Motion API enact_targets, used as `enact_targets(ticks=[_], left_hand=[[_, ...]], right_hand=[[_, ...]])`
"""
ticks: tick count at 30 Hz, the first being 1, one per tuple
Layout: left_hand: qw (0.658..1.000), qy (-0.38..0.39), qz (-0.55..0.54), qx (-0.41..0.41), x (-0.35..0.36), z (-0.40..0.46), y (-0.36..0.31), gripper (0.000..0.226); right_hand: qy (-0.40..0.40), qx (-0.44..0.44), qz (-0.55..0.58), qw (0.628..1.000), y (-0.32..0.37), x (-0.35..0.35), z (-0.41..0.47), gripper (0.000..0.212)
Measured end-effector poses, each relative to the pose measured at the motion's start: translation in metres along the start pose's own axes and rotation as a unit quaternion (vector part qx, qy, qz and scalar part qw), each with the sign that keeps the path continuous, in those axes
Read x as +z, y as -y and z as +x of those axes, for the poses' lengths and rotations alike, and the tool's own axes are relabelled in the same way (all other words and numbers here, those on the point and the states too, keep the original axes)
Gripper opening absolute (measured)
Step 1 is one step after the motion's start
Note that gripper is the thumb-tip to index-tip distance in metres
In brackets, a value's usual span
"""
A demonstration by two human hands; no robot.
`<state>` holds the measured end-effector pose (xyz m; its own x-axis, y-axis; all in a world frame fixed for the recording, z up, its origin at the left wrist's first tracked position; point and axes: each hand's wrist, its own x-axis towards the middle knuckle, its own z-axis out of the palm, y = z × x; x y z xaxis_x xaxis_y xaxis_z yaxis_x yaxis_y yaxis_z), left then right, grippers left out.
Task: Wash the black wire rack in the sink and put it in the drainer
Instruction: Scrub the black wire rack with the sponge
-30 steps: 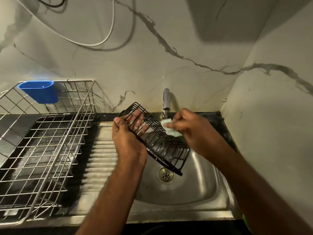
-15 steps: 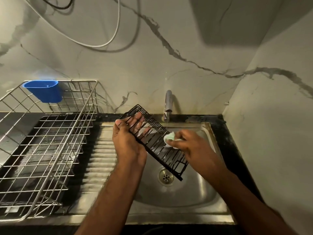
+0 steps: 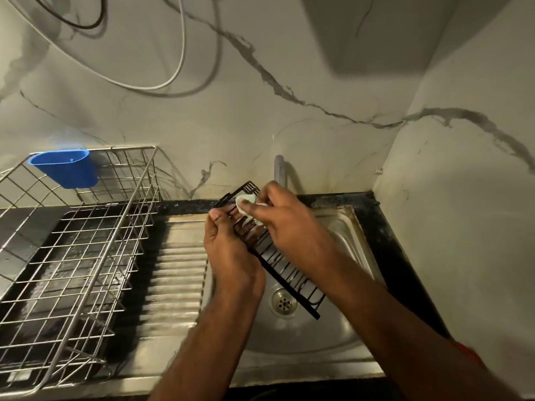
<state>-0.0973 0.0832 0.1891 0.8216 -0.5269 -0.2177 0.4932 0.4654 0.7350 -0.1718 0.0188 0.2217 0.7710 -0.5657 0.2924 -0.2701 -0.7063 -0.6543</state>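
Black wire rack [image 3: 285,273] held tilted over the sink [image 3: 351,227] — left hand [image 3: 228,250] grips its upper edge, right hand [image 3: 278,215] pinches a pale sponge [image 3: 244,200] against the top wires. Recommend scrubbing along each wire, rack braced firmly. Drainer [image 3: 86,241] stands left.

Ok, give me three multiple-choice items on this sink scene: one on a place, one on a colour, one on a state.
1. Where is the rack?
A. in the drainer
B. held over the sink
C. lying on the ribbed drainboard

2. What colour is the cup hung on the drainer?
A. red
B. green
C. blue

3. What is the right hand doing?
A. pressing a pale sponge to the rack
B. turning the tap
C. hanging idle

Answers:
1 B, the left hand grips it above the sink.
2 C, it is plainly blue.
3 A, its fingers pinch the sponge at the rack's far end.
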Motion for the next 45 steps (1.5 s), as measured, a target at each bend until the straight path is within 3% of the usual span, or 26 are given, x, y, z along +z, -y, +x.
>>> enact_targets(ticks=[3,6,7,9,11,13,17,19,22,26,35,40,45], left_hand=[[1.0,-0.01,-0.01,0.003,-0.002,0.011,-0.008,0.032],[1.0,-0.018,0.008,0.009,-0.009,0.018,-0.01,0.031],[1.0,-0.022,0.011,0.009,-0.012,0.019,-0.009,0.031],[0.999,-0.028,0.016,0.009,-0.014,0.02,-0.009,0.031],[0.999,-0.025,0.02,0.014,-0.016,0.022,-0.008,0.031],[0.999,-0.014,0.029,0.018,-0.015,0.02,-0.005,0.032],[0.998,0.023,0.053,0.007,-0.012,0.012,0.001,0.032],[0.997,0.037,0.062,-0.002,-0.011,0.012,0.002,0.032],[0.997,0.053,0.05,-0.016,-0.011,0.017,-0.001,0.035],[0.999,0.044,0.018,-0.026,-0.016,0.034,-0.013,0.045],[0.997,-0.025,-0.059,-0.04,-0.035,0.054,-0.03,0.055],[0.994,-0.022,-0.092,-0.051,-0.03,0.051,-0.024,0.056],[0.993,-0.024,-0.098,-0.054,-0.022,0.05,-0.027,0.057]], right_hand=[[0.009,0.06,0.055,0.997,-0.014,0.004,-0.015,0.035],[0.089,0.024,-0.063,0.994,-0.037,-0.008,-0.035,0.055],[0.109,0.016,-0.109,0.988,-0.045,-0.012,-0.039,0.054],[0.121,-0.01,-0.159,0.98,-0.058,-0.022,-0.043,0.03],[0.114,-0.02,-0.16,0.98,-0.06,-0.032,-0.043,0.028],[0.072,-0.016,-0.125,0.989,-0.051,-0.04,-0.038,0.032],[-0.107,-0.065,-0.059,0.99,-0.027,-0.044,-0.016,0.031],[-0.133,-0.048,-0.016,0.99,-0.021,-0.037,0.001,0.028],[-0.061,0.022,0.023,0.998,-0.021,-0.027,0.014,0.029],[-0.016,0.01,0.027,0.999,-0.034,-0.022,-0.003,0.025],[0.106,0.058,-0.091,0.988,-0.065,-0.033,-0.047,0.02],[-0.022,0.026,-0.07,0.997,-0.039,-0.025,-0.041,0.03],[0.045,-0.065,-0.093,0.993,-0.024,-0.003,-0.048,0.038]])
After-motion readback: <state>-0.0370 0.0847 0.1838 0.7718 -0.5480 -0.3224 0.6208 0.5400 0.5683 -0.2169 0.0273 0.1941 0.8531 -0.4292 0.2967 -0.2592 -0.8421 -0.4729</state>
